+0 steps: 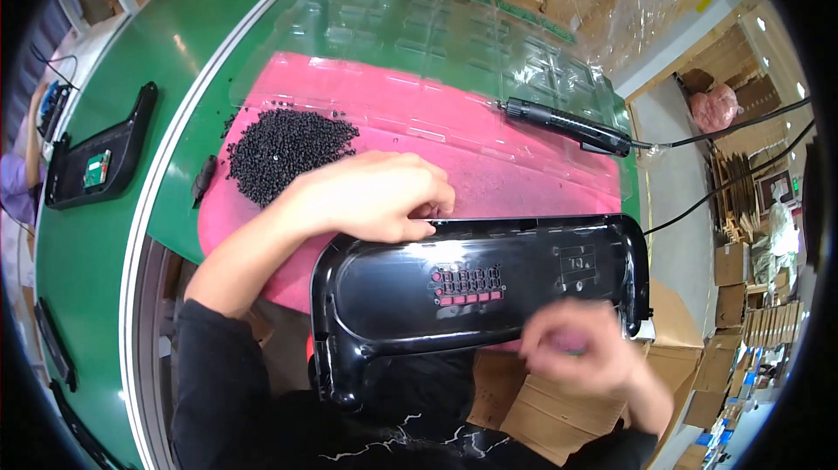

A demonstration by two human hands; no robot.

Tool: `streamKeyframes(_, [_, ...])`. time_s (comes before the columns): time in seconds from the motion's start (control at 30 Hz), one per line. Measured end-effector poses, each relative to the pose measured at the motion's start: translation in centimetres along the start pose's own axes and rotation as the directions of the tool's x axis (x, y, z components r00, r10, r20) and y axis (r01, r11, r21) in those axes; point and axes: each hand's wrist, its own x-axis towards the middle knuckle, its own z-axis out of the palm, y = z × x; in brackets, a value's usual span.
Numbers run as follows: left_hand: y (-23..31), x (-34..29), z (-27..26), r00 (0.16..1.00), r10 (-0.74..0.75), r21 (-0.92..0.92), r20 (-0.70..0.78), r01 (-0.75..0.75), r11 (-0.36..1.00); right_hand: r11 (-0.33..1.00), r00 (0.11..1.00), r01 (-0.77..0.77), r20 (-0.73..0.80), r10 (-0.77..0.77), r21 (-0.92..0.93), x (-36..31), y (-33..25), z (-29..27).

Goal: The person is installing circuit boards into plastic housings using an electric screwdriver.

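Note:
A glossy black plastic housing (401, 295) lies at the near edge of the bench, its hollow side up, with a cluster of small cut-outs in the middle. My left hand (375, 199) rests at its far rim, fingers curled and the thumb against the edge. Over the near right part of the housing is my right hand (585, 348), smeared by motion with its fingers bent. A pinkish and green patch shows between those fingers; what it is, I cannot make out. Beyond my left hand, a heap of small black screws (284, 151) lies on the pink mat (506, 182).
A black electric screwdriver (567, 125) with a cable lies at the right on clear plastic trays (419, 25). Left, another black housing (105, 156) holds a green circuit board (97, 170). A co-worker's arm (33, 147) shows at the far left. Cardboard (559, 409) sits below right.

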Motion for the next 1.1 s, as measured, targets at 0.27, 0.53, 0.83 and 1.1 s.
streamKeyframes(0.27, [-1.3, 1.0, 1.6, 0.905, 0.251, 0.389, -0.344, -0.106, 0.915, 0.278, 0.744, -0.408, -0.493, -0.451, -0.87, 25.1, 7.4, -19.0])
streamKeyframes(0.53, [-2.3, 1.2, 1.6, 0.904, 0.306, 0.364, -0.3, -0.188, 0.912, 0.333, 0.735, -0.65, -0.677, 0.046, -0.683, 36.9, 10.8, -24.7])
streamKeyframes(0.83, [-2.5, 1.7, 0.8, 0.901, 0.325, 0.383, -0.287, -0.203, 0.901, 0.36, 0.765, -0.591, -0.643, -0.031, -0.721, 38.7, 12.9, -25.7])
streamKeyframes(1.1, [-1.1, 1.5, 0.4, 0.833, 0.354, 0.444, -0.425, -0.149, 0.883, 0.515, 0.329, -0.162, -0.538, -0.776, -0.842, 30.6, 5.3, -21.4])
